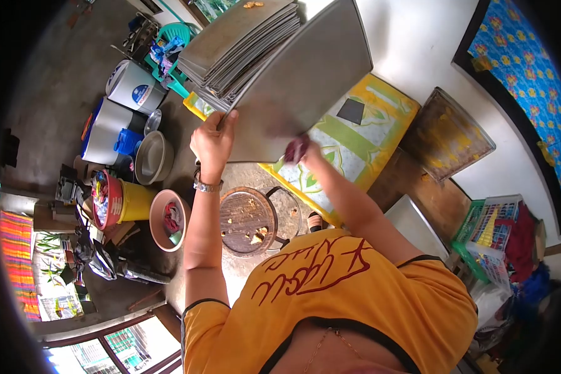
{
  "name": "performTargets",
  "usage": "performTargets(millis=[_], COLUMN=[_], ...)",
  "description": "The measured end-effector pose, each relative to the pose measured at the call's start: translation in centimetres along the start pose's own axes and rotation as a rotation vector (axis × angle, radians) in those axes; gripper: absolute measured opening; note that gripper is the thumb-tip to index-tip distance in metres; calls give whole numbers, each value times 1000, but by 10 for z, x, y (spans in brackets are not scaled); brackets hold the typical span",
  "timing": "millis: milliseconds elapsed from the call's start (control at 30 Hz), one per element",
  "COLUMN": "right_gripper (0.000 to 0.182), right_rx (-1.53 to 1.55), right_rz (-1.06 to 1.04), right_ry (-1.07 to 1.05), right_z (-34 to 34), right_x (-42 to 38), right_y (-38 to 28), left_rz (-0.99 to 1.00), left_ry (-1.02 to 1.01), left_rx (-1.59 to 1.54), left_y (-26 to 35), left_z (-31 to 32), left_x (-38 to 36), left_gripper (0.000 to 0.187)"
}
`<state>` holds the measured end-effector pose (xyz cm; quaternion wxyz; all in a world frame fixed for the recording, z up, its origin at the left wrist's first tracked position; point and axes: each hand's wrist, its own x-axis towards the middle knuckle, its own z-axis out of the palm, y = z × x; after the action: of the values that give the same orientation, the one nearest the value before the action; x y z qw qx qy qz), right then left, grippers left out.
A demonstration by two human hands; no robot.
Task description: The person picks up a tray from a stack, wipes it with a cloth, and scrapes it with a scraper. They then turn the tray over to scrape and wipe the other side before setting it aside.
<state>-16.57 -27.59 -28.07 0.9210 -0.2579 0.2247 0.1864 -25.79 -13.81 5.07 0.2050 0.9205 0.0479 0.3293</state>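
My left hand point(212, 142) pinches the near left corner of a large grey metal baking tray point(311, 75), thumb on its face. The tray stands tilted up in front of a stack of similar thin trays point(240, 47). At the tray's lower edge, my right hand point(310, 154) is closed on a dark red cloth point(295, 149), slightly blurred and pressed near the metal. Underneath lies a table with a yellow, green and white patterned cover point(355, 134). Some brown crumbs point(254, 4) sit on top of the stack.
Below my arms is a round wooden stool point(246, 218) with scraps on it. To the left stand a pink basin point(168, 218), a yellow bucket point(134, 202) and white coolers point(109, 134). A stained board point(449, 134) leans on the right wall, near plastic baskets point(495, 224).
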Motion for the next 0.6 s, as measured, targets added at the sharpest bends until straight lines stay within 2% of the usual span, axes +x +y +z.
performTargets(millis=[33, 67, 100, 133, 200, 233, 267, 300, 367, 400, 433, 467, 500, 533, 600], right_gripper=[17, 15, 16, 18, 21, 19, 24, 25, 23, 26, 29, 28, 28, 28, 41], right_rx=[-133, -527, -682, -506, -843, -782, -611, -531, -245, -258, -17, 10, 109, 93, 271], right_rz=[338, 372, 482, 526, 371, 290, 378, 313, 295, 57, 179, -25, -52, -36, 30], right_ry=[-98, -93, -84, -273, -349, -412, -252, -209, -348, -386, -289, -406, -345, -357, -486], right_z=[4, 27, 16, -7, 23, 22, 57, 21, 17, 5, -5, -18, -65, -60, -74], right_x=[-30, -75, -70, -52, -91, -96, -142, -96, -122, -124, -119, -123, -78, -94, -102], right_y=[13, 21, 48, 79, 38, 17, -32, -29, -89, -106, -128, -140, -145, -162, -188], left_rz=[1, 20, 38, 54, 153, 220, 286, 358, 449, 496, 520, 511, 527, 542, 499], left_ry=[20, 37, 56, 76, 111, 140, 169, 176, 150, 136, 123, 44, 61, 77, 2], left_rx=[28, 29, 31, 35, 113, 157, 200, 307, 335, 349, 408, 441, 398, 355, 284], left_y=[3, 4, 4, 3, 2, 1, 1, 3, 1, 2, 8, 1, -2, -2, -1], left_z=[2, 6, 12, 17, 24, 27, 30, 31, 36, 38, 39, 44, 48, 50, 53], left_x=[0, -2, -3, -5, -16, -22, -27, -34, -51, -59, -70, -85, -98, -110, -142], left_gripper=[29, 28, 28, 28, 24, 23, 23, 23, 22, 21, 25, 20, 16, 13, 7])
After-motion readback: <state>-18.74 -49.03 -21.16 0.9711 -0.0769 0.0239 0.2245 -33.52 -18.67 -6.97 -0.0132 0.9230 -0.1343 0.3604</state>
